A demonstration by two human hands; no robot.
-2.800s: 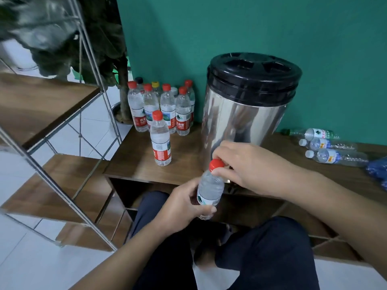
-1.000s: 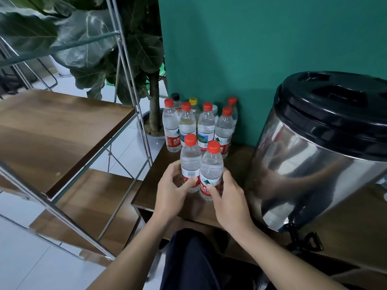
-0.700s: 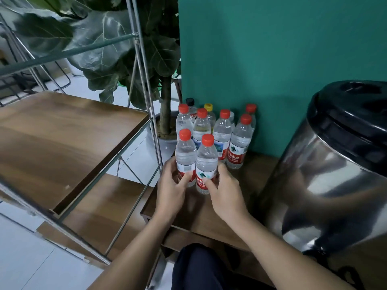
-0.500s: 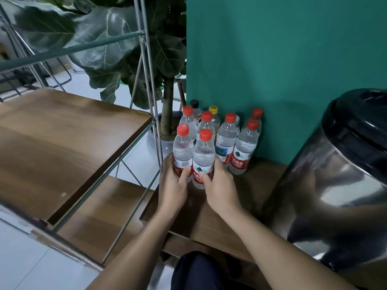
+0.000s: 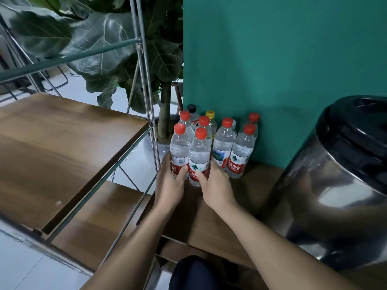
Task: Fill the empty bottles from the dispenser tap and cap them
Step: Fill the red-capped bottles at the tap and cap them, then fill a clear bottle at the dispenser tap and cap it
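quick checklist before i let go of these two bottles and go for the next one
1. Both front bottles capped: ok, red caps on the left front bottle and right front bottle.
2. Both upright: ok.
3. Hands placed: ok, left hand grips the left one, right hand the right one.
4. Bases fully on the cabinet top: cannot tell, hands hide them.
5. Tucked against the back group: ok.
6. Caps tight: cannot tell.

Left hand (image 5: 170, 188) and right hand (image 5: 215, 189) are gripping two front bottles (image 5: 199, 158) on the tabletop (image 5: 249, 193), touching the capped cluster; dispenser (image 5: 343, 185) is standing right.
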